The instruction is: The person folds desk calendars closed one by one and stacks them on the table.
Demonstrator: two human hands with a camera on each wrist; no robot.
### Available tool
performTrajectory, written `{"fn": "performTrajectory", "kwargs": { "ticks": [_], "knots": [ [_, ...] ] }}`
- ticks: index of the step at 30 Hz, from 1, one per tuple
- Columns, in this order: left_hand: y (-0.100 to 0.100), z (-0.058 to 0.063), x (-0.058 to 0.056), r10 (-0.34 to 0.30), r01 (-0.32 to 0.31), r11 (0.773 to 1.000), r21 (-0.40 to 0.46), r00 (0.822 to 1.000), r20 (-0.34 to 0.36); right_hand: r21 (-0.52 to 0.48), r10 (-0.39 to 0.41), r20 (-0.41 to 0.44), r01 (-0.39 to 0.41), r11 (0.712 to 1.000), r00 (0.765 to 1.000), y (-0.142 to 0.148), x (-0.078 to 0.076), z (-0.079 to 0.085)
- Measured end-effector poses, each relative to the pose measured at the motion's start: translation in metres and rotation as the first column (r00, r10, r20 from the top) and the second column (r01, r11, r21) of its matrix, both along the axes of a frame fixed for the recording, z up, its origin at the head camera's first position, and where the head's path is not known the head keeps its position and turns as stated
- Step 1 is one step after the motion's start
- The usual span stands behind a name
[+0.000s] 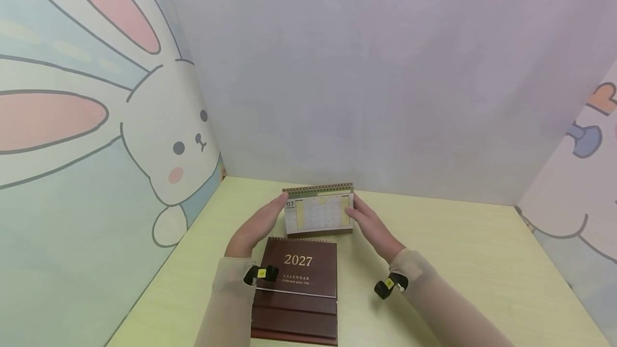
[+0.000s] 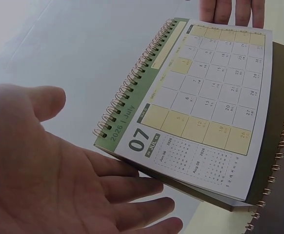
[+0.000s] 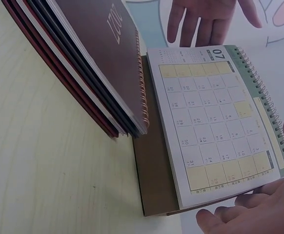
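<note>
A desk calendar [image 1: 320,213] with a green header and a July page stands upright near the back of the table, its spiral binding on top. My left hand [image 1: 257,226] is at its left edge, palm facing it; in the left wrist view the fingers [image 2: 137,187] are extended beside the calendar's side and the thumb stands apart. On the opposite side, my right hand [image 1: 373,226] has its fingers [image 3: 239,212] right at the calendar's edge, loosely bent, with the thumb away from the page.
Just in front of it stands a dark brown 2027 calendar [image 1: 299,266], with more brown calendars [image 1: 294,323] layered toward the front. The pale yellow table [image 1: 458,256] meets a plain light wall [image 1: 385,79] behind and rabbit-printed walls at the sides.
</note>
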State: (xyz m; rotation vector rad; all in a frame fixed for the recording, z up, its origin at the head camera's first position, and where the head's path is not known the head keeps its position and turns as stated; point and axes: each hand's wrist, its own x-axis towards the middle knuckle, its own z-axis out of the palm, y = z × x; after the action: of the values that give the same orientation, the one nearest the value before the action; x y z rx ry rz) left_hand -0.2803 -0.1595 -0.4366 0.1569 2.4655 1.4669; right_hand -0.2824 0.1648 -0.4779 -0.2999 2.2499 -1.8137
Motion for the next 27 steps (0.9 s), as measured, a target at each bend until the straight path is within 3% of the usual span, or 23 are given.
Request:
{"fn": "performTrajectory", "kwargs": {
  "ticks": [27],
  "knots": [
    [0.0002,-0.0087,-0.0065,0.028,-0.028,0.999,0.018,0.999,0.023,-0.013,-0.009,0.007,0.009,1.0,1.0,0.0018,-0.0055,0.0003]
  ]
}}
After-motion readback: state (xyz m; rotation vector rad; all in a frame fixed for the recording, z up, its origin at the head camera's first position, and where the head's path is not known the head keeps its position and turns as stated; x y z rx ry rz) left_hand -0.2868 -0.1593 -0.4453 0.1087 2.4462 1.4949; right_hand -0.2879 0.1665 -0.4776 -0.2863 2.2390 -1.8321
